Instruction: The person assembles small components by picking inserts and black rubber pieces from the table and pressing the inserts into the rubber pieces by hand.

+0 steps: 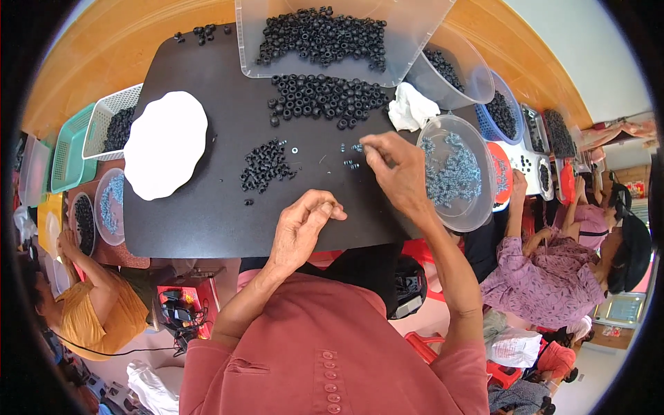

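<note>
My right hand (400,173) is over the right part of the dark table, fingers bent inward. Its fingertips are right beside several tiny blue coil pieces (351,164) that look like springs; whether it pinches one is hidden. My left hand (302,228) hangs over the table's near edge, thumb and fingers pressed together, and what they hold, if anything, does not show. Left of the coils lies a small pale ring (294,150). A pile of small black plastic parts (264,166) sits beyond my left hand. Right of my right hand stands a clear round tub (453,220) of blue coils.
Larger black bead-like parts (325,99) lie in front of a tilted clear bin (250,41) at the back. A white scalloped plate (166,145) lies at left, a crumpled white cloth (412,108) at back right. People sit at both sides, among more baskets.
</note>
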The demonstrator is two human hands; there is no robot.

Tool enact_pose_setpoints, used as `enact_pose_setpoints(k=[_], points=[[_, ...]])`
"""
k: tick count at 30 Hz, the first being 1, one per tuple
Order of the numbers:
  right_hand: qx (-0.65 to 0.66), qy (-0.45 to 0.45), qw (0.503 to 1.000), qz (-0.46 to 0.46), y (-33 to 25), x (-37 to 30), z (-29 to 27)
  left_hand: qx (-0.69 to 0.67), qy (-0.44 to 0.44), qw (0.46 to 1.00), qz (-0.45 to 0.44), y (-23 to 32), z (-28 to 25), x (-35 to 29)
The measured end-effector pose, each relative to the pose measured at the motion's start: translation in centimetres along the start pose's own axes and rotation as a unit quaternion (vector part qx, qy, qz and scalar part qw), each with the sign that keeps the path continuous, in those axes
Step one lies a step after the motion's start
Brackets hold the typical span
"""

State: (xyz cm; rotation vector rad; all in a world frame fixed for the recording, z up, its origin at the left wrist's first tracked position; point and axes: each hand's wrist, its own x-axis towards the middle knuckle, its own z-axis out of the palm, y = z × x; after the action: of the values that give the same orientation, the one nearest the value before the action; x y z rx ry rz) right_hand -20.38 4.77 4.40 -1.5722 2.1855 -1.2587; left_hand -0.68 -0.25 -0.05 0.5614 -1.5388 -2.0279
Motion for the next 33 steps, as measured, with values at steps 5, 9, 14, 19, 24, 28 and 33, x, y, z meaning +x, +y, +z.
enact_pose_setpoints(k=[5,9,14,19,24,28,33], points=[[-0.03,-0.042,0.999,-0.012,0.4,-2.4,0.9,-0.01,-0.006,1.0,-0.001,-0.1,0.1,0.0],[-0.024,-0.03,0.999,-0.018,0.8,-2.6,1.6,0.007,-0.004,1.0,-0.004,-0.2,0.1,0.0],[-0.002,0.003,1.0,0.009,0.9,-2.2,1.4,-0.001,-0.003,1.0,-0.005,-0.3,0.3,0.1],[-0.037,0.02,0.998,-0.039,0.7,0.7,1.4,-0.002,0.003,1.0,0.004,-0.6,0.0,-0.1],[-0.086,-0.026,0.99,-0.113,2.3,4.8,1.9,0.017,0.003,1.0,0.005,-0.7,0.1,0.1],[-0.158,-0.097,0.964,-0.191,3.1,5.9,2.8,-0.009,0.004,1.0,-0.004,-0.7,0.1,-0.1],[-0.086,-0.109,0.987,-0.086,0.7,5.1,2.2,-0.011,0.001,1.0,-0.009,-0.8,0.0,-0.1]])
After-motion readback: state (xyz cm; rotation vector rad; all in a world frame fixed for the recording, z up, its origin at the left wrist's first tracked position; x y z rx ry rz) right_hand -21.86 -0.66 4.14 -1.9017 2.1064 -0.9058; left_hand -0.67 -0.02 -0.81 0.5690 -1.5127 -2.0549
